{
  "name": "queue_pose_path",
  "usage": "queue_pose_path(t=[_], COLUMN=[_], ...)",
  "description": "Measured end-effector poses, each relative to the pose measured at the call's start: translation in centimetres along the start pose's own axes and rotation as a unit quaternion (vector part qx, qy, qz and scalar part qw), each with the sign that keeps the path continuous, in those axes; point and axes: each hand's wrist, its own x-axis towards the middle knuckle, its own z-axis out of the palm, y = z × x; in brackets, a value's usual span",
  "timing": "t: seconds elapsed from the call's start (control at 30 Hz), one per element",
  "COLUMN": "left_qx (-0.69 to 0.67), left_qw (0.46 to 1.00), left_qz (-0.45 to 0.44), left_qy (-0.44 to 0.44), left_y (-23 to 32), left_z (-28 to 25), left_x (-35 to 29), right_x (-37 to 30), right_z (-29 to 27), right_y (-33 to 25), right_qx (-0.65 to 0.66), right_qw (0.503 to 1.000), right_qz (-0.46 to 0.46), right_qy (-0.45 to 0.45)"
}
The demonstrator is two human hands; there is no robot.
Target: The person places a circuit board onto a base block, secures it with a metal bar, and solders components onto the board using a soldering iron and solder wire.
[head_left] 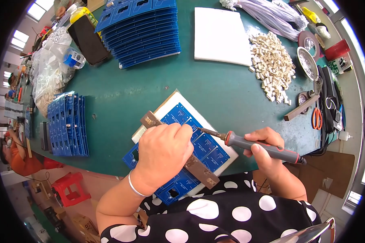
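Note:
My right hand [267,152] grips a grey soldering iron [237,140] with red trim, its tip pointing left toward my left hand. Below the tip lies a blue circuit board panel [211,150], resting at a slant on a white backing board [175,99] at the table's front edge. A worn brown bar [200,171] crosses the panel diagonally. Over the bar, my left hand [163,152] is closed with its knuckles up; its fingertips, and anything in them, are hidden. Whether the iron's tip touches the panel I cannot tell.
Tall blue board stacks stand at the back [144,36] and left [68,125]. A white foam sheet [221,36], a heap of small cream connectors [273,65] and bundled white wires [271,16] lie back right. Orange scissors [316,118] lie at right. Another person [22,160] sits far left.

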Motion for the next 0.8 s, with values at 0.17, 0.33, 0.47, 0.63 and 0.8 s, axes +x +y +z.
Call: queue_pose_path(t=[0.17, 0.33, 0.47, 0.63, 0.8], left_qx=[0.011, 0.009, 0.019, 0.027, 0.033], left_qw=[1.0, 1.0, 1.0, 1.0, 0.999], left_qz=[0.0, 0.003, 0.004, 0.004, 0.003], left_qy=[0.003, 0.005, 0.005, 0.0, -0.003], left_y=[0.0, -0.2, -0.3, -0.4, -0.5], left_z=[0.2, 0.3, 0.3, 0.4, 0.5], left_x=[0.2, 0.5, 0.7, 1.0, 1.2], right_x=[0.2, 0.5, 0.8, 1.3, 1.6], right_z=[0.1, 0.2, 0.2, 0.3, 0.2], right_y=[0.0, 0.1, 0.1, 0.2, -0.1], right_qx=[0.004, 0.014, 0.012, 0.003, 0.002], right_qw=[1.0, 1.0, 1.0, 1.0, 1.0], right_qz=[0.001, 0.002, -0.004, -0.015, 0.0], right_qy=[-0.005, -0.012, -0.016, -0.014, -0.019])
